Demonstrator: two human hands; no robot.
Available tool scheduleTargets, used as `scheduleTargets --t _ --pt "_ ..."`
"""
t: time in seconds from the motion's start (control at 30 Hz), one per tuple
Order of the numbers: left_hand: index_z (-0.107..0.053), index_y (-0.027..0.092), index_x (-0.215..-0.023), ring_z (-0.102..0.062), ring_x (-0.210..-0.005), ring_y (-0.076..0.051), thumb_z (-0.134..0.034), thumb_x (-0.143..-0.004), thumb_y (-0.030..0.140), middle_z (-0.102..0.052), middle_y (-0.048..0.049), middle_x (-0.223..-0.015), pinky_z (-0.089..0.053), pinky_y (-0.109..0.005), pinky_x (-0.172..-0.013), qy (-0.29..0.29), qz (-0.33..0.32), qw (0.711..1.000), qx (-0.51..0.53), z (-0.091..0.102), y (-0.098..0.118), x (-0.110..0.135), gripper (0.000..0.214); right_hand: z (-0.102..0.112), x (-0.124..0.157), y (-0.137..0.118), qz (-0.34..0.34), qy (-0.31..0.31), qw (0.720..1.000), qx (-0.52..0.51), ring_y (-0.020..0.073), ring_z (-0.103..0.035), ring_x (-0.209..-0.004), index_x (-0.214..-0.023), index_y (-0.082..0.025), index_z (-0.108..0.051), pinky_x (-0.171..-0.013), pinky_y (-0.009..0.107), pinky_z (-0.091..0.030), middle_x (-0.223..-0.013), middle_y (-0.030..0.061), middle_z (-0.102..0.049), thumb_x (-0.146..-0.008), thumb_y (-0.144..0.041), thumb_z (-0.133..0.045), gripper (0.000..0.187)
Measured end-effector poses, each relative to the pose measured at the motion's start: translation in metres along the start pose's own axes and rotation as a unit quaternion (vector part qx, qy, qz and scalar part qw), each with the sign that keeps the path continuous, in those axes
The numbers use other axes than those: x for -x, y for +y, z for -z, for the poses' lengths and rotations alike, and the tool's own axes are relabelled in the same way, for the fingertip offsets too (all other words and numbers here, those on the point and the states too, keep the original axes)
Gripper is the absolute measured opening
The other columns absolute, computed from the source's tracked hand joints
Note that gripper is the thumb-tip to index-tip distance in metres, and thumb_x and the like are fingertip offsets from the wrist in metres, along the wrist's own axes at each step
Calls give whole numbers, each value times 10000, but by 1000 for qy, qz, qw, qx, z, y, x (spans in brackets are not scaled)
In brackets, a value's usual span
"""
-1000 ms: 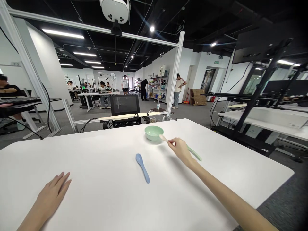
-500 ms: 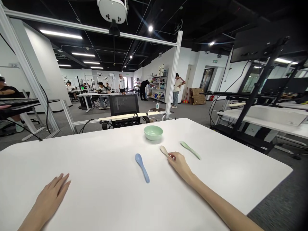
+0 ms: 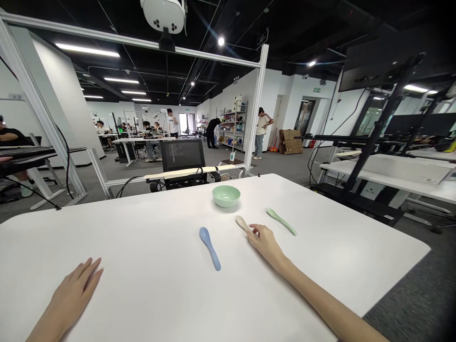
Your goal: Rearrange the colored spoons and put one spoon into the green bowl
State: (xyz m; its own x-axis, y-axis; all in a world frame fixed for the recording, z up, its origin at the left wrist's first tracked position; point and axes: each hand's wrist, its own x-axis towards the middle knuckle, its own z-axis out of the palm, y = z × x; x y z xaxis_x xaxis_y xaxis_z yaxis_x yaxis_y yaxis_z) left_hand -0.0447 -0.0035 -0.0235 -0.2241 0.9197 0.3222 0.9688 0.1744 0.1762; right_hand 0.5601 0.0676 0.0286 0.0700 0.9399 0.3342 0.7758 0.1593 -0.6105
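- Desk [image 3: 149,251] with a white top fills the lower half of the view and carries a mint-green bowl [image 3: 226,195], a blue spoon [image 3: 209,248], a pale green spoon [image 3: 281,222] and a beige spoon [image 3: 242,223].
- Beyond the desk stand a metal frame [image 3: 258,109] with a white headset [image 3: 164,14] mounted at its top and a black mesh office chair [image 3: 182,156].
- Farther off, a person [image 3: 261,130] stands near a loaded shelf unit [image 3: 233,126] and a cardboard box [image 3: 290,141], and other people sit at benches.
- Right hand [image 3: 265,244] lies low on the desk, with the beige spoon at its fingertips; the bowl sits just beyond that spoon, near but not touching it.
- Pale green spoon lies just past the right hand, apart from it, and the blue spoon lies between the two hands, closer to the right.
- Left hand [image 3: 69,297] rests flat on the near part of the desk, its grip spread and holding nothing.
- Right grip is pressed together, thumb and fingers pinching the end of the beige spoon's handle.
- Beige spoon is smooth and plain, its scoop resting on the desk and pointing toward the bowl.
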Motion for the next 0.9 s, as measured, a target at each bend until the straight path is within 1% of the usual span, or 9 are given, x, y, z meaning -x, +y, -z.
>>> scheduleTargets --t 0.1,0.23,0.33,0.47,0.57,0.63,0.7,0.77,0.9 --pt "-647 94 -1393 -546 -1461 -356 -259 -862 578 -641 -174 -1520 -430 -485 -1217 -17 20 1000 10 3 4 0 817 9 -13 9 -8 39 999 26 309 -700 -987 -1199 -140 -751 -886 393 -532 -1030 160 -761 -978 -521 -501 507" --pt "-648 126 -1390 -553 -1454 -357 -287 -848 582 -659 -155 -1505 -429 -487 -1221 -17 30 999 26 9 9 1 795 37 -41 35 -53 94 974 200 403 -661 -1114 -1193 -97 -753 -933 491 -501 -1161 269 -727 -987 -363 -528 405" --pt "-641 140 -1392 -539 -1462 -361 -324 -866 574 -657 -161 -1504 -431 -501 -1219 0 21 998 58 19 19 2 753 57 -52 57 -113 66 943 305 441 -651 -1149 -1079 -100 -789 -897 496 -493 -1158 317 -720 -970 -276 -571 300" --pt "-653 202 -1369 -605 -1366 -337 -370 -925 578 -708 -149 -1421 -472 -499 -1161 25 14 987 159 43 61 6 647 66 -51 63 -150 15 956 252 374 -716 -1027 -936 -133 -795 -786 403 -490 -1075 267 -760 -957 -205 -548 259" --pt "-702 253 -1256 -719 -1028 -286 -457 -889 662 -775 -101 -1254 -594 -435 -910 -9 37 967 252 62 121 11 601 57 -43 36 -104 37 985 135 311 -725 -889 -954 -154 -788 -738 358 -477 -1004 185 -779 -939 -302 -578 257" --pt "-740 236 -1133 -704 -809 -244 -477 -867 696 -803 -90 -1032 -587 -389 -767 -80 12 947 312 71 172 14 593 42 -33 2 -28 28 998 42 273 -705 -830 -952 -175 -783 -749 337 -477 -917 118 -776 -921 -386 -604 280" --pt "-761 231 -994 -690 -796 -239 -460 -862 749 -780 -87 -895 -548 -360 -715 -142 -31 917 371 75 223 17 614 22 -18 -40 29 -22 999 -40 237 -668 -762 -910 -187 -769 -706 316 -465 -821 71 -744 -906 -427 -620 282" --pt "-753 204 -894 -679 -788 -237 -450 -829 817 -758 -107 -853 -514 -355 -689 -210 -22 882 422 71 267 21 686 0 0 -82 58 -78 990 -100 198 -612 -699 -878 -187 -750 -641 289 -432 -744 36 -692 -883 -422 -662 251" --pt "-654 197 -736 -589 -606 -198 -321 -802 894 -677 -82 -702 -432 -351 -578 -244 -11 865 439 52 313 25 774 -30 35 -142 61 -200 961 -180 123 -471 -556 -765 -200 -679 -536 254 -335 -608 -31 -564 -907 -383 -681 232"
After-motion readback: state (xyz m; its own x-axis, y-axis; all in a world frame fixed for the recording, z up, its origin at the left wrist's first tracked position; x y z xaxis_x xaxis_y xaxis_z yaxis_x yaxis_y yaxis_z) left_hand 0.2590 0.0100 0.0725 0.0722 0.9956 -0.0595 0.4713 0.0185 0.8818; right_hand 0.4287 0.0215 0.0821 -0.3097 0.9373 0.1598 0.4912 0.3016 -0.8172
